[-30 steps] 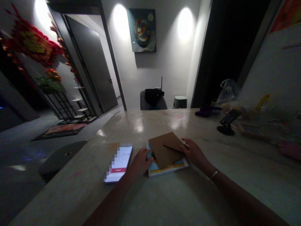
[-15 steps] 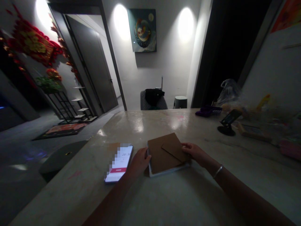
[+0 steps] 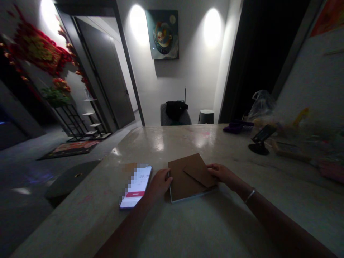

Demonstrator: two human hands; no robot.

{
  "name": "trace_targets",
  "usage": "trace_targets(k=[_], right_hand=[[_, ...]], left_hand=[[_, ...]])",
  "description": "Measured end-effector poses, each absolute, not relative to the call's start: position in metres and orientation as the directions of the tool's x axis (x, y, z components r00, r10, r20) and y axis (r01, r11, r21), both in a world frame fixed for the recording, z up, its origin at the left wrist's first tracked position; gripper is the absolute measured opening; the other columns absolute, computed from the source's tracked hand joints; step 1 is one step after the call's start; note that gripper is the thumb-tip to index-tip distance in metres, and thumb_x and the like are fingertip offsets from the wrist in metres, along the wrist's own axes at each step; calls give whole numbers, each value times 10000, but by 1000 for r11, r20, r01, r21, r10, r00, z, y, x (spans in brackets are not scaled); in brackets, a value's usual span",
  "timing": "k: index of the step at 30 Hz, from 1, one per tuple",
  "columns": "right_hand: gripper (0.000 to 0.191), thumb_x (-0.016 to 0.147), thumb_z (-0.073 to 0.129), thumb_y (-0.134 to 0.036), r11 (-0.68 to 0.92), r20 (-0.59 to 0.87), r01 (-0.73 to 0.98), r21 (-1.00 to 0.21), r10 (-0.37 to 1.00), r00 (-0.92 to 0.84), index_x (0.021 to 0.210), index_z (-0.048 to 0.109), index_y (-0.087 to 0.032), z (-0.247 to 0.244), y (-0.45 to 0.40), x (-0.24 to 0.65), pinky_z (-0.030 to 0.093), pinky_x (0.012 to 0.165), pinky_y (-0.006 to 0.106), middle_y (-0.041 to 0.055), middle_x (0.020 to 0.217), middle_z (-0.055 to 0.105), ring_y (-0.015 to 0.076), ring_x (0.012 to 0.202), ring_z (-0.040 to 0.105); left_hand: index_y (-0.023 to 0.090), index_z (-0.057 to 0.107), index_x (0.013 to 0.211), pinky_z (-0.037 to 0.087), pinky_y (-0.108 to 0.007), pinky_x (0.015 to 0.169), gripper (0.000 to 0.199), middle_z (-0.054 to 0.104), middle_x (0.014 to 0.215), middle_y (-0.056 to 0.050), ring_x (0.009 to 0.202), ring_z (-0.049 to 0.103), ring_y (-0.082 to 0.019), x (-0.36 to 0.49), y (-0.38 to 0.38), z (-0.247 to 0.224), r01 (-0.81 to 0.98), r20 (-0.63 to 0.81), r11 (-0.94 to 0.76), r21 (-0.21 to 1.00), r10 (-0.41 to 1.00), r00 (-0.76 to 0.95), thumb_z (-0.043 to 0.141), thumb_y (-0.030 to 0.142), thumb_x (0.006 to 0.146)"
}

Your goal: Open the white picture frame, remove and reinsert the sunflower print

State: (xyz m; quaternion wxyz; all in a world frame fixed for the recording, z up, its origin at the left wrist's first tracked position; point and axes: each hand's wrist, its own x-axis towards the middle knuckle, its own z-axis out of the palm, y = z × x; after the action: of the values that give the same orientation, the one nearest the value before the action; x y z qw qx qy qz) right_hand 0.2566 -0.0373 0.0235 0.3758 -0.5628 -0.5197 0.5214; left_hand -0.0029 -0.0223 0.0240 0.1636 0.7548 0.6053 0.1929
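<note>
Flat on the pale marbled table lies what looks like a picture frame (image 3: 185, 175), face down. Its back is a square brown board with a slanting flap like a stand, and a thin white rim shows along the near and left edges. My left hand (image 3: 160, 182) grips the left edge, thumb on the board's top. At the right edge, my right hand (image 3: 219, 172) has its fingers closed on the board's side; their undersides are hidden. Left of my left hand lies a lit phone (image 3: 135, 190), partly blurred out and close to my forearm.
A black phone stand (image 3: 260, 143) stands on the table's right side, beside a shallow wooden tray-like object (image 3: 290, 149). Farther back are a purple item (image 3: 236, 127) and a clear plastic bag (image 3: 262, 105). A dark stool (image 3: 71, 179) stands beyond the left edge.
The brown board has shifted slightly toward me and sits lower against the white rim, which shows thinner at the near edge. Both hands keep their places at its sides.
</note>
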Motion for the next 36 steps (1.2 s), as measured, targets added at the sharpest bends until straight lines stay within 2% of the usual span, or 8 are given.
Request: trace_targets(k=[3, 9, 17, 22, 24, 29, 33, 36], right_hand=[[262, 721, 507, -231, -103, -132, 307, -946, 988, -75, 937, 602, -117, 20, -34, 256, 480, 667, 290, 72, 844, 680, 180, 749, 627], [190, 702, 533, -228, 13, 1, 563, -827, 1000, -22, 835, 625, -129, 18, -32, 253, 453, 721, 297, 85, 860, 676, 201, 804, 616], [204, 695, 546, -197, 59, 64, 688, -723, 998, -18, 882, 570, -120, 3, -28, 254, 445, 668, 276, 80, 806, 643, 171, 742, 593], [210, 708, 528, -202, 137, 73, 677, -723, 990, -122, 900, 573, -132, 1, -27, 260, 431, 617, 256, 38, 739, 604, 143, 674, 559], [257, 697, 533, -192, 175, 46, 651, -739, 976, -211, 944, 583, -137, 3, -28, 264, 424, 595, 244, 26, 735, 591, 128, 646, 540], [511, 652, 605, -260, 267, -3, 643, -718, 922, -387, 1150, 520, -179, 11, -36, 272, 426, 657, 268, 44, 847, 574, 145, 721, 521], [702, 620, 652, -314, 304, -6, 658, -690, 905, -425, 1259, 404, -163, 10, -40, 275, 415, 764, 297, 89, 984, 500, 168, 828, 506], [739, 631, 652, -312, 308, -16, 678, -667, 904, -427, 1292, 349, -182, 6, -40, 276, 406, 797, 302, 81, 991, 469, 172, 858, 496]], left_hand=[[97, 522, 1119, 328, -298, 949, 389, 539, 1160, -123, 1088, 475, -188, -3, -23, 25, 851, 105, -227, 474, 974, 201, 462, 220, 754], [95, 526, 1118, 334, -306, 949, 388, 532, 1172, -121, 1091, 473, -189, -4, -23, 24, 850, 106, -236, 471, 972, 211, 467, 221, 756], [111, 541, 1100, 323, -304, 962, 363, 533, 1168, -112, 1097, 470, -183, -1, -27, 22, 856, 121, -261, 445, 965, 232, 421, 217, 774], [124, 516, 1121, 327, -312, 954, 380, 516, 1187, -113, 1100, 466, -186, 1, -30, 22, 851, 115, -288, 439, 957, 265, 402, 256, 784], [116, 472, 1172, 305, -313, 972, 463, 461, 1250, -121, 1144, 428, -198, 0, -33, 26, 850, 46, -281, 446, 955, 292, 446, 329, 761], [105, 264, 1314, 224, -343, 1020, 914, 192, 1412, -139, 1276, 211, -255, -2, -42, 42, 865, -184, -255, 431, 914, 361, 603, 513, 570], [96, 202, 1334, 194, -334, 1030, 1018, 106, 1427, -144, 1293, 143, -255, -1, -45, 49, 874, -251, -251, 416, 892, 376, 629, 523, 515], [96, 177, 1341, 172, -323, 1036, 1035, 63, 1430, -145, 1298, 107, -251, 0, -45, 51, 879, -275, -248, 407, 884, 377, 625, 524, 512]])
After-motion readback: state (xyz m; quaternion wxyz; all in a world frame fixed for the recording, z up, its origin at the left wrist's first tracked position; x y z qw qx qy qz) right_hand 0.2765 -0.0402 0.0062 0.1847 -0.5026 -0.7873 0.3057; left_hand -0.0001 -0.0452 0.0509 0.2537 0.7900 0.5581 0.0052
